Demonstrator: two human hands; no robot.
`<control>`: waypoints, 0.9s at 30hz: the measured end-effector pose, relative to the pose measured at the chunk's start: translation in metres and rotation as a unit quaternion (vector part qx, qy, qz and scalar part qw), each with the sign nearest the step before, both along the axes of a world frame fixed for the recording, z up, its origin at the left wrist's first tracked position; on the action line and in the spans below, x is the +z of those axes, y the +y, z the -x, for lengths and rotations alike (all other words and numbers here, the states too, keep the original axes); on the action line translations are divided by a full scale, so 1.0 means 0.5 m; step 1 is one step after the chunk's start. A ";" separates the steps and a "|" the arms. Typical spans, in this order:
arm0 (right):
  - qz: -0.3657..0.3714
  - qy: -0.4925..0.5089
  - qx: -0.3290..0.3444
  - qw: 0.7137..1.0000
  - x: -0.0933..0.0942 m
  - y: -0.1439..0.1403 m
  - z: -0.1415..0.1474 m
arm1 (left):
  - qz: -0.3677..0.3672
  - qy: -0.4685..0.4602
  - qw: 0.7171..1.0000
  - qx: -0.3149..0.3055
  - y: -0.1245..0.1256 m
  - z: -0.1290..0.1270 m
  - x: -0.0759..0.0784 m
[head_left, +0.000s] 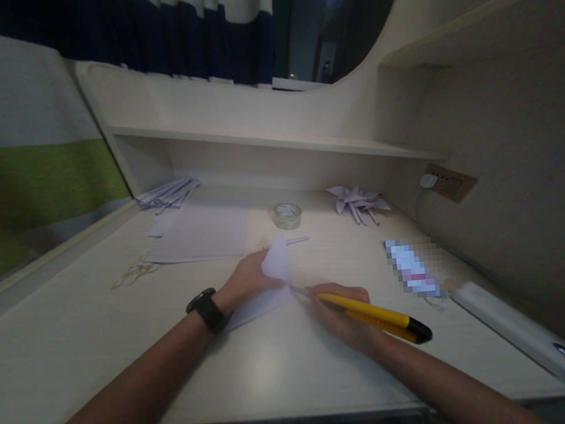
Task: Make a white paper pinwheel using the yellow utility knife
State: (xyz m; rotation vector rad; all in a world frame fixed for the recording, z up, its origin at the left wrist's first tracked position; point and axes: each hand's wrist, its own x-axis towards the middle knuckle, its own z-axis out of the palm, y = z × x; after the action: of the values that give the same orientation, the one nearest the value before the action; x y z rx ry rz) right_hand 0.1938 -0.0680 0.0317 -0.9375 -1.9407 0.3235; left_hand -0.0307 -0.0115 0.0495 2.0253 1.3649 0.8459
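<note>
My left hand (247, 280), a black watch (206, 310) on its wrist, presses down on a folded white paper (276, 265) lying on the pale wooden desk (276, 371); one flap of the paper stands up. My right hand (342, 315) is closed around a yellow and black utility knife (375, 314), whose tip meets the paper's right edge, close to the left fingers.
A stack of white sheets (200, 236) and paper strips (167, 194) lie at the back left, scissors (134, 272) beside them. A tape roll (287, 215), folded paper shapes (358, 202), a blurred packet (413, 268) and a white device (520, 330) sit to the right. A shelf (266, 141) runs behind.
</note>
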 end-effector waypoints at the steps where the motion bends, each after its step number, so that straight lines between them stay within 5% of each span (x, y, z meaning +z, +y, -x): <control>1: -0.001 -0.006 -0.003 1.000 -0.001 0.001 0.000 | 0.003 -0.006 1.000 -0.005 -0.001 0.000 0.001; 9: 0.021 0.066 -0.024 0.997 0.014 0.000 0.002 | -0.029 0.012 1.000 0.001 -0.007 0.004 -0.003; 16: 0.073 0.056 0.034 0.995 0.018 -0.005 0.003 | -0.034 -0.002 0.998 -0.054 -0.008 0.007 0.001; 27: 0.100 0.052 0.056 0.992 0.023 -0.004 0.002 | 0.085 0.032 0.993 -0.077 -0.012 0.046 0.028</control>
State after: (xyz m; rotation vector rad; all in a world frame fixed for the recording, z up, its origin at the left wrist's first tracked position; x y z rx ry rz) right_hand 0.1929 -0.0702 0.0431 -0.9212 -1.8924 0.6301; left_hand -0.0536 -0.0174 0.0634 2.0093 1.2506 0.5824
